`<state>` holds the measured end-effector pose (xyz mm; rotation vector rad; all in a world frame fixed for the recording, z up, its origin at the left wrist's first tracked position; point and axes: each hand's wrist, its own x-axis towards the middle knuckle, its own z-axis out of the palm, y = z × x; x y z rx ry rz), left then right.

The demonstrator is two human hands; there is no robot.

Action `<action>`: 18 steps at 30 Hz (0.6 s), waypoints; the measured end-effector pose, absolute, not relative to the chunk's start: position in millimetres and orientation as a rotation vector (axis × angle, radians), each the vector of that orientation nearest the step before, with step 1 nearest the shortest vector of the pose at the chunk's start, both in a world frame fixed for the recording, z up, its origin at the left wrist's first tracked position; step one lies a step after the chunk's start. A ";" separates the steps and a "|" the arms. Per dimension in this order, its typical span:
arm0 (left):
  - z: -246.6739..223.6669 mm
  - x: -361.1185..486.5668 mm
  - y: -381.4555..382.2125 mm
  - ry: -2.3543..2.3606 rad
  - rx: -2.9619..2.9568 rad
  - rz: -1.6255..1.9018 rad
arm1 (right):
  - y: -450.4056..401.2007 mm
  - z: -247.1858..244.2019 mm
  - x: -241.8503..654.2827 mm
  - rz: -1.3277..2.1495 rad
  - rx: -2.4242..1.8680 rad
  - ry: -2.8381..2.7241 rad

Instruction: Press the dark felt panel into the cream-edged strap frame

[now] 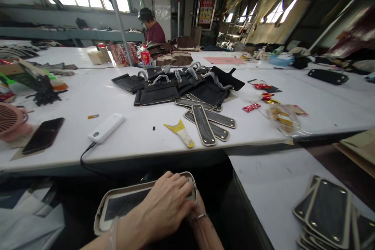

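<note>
A shallow bag piece (125, 205), with a dark panel inside a raised cream rim, lies tilted over the dark space in front of the table. My left hand (171, 201) reaches across it, its fingers bent and closed over the rim at the right end. Coming up from the lower right, my right hand (191, 209) is at that same end, beneath and behind my left; its fingers are hidden. On the table edge ahead lie several dark oblong panels with cream borders (203, 125) and a yellow tool with a white-wrapped handle (181, 133).
Black handbags (181, 84) are heaped mid-table. A white power bank (107, 128) with a cable, a phone (43, 134) and a pink fan (13, 121) sit left. More bordered panels (328, 211) are stacked on the right-hand surface. A person (155, 31) is at the far side.
</note>
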<state>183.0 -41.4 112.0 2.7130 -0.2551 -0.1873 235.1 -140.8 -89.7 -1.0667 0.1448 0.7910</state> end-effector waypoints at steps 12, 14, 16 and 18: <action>83.6 232.9 -3.0 -0.501 2.493 -0.179 | -199.6 38.7 222.9 0.458 -2.060 -0.285; 81.9 235.8 -1.3 -0.521 2.482 -0.175 | -190.7 52.5 221.9 0.460 -2.200 -0.301; 81.4 237.4 -0.1 -0.535 2.472 -0.177 | -182.7 58.5 223.7 0.470 -2.251 -0.286; 80.7 238.7 0.7 -0.542 2.463 -0.180 | -178.5 60.2 226.1 0.474 -2.265 -0.290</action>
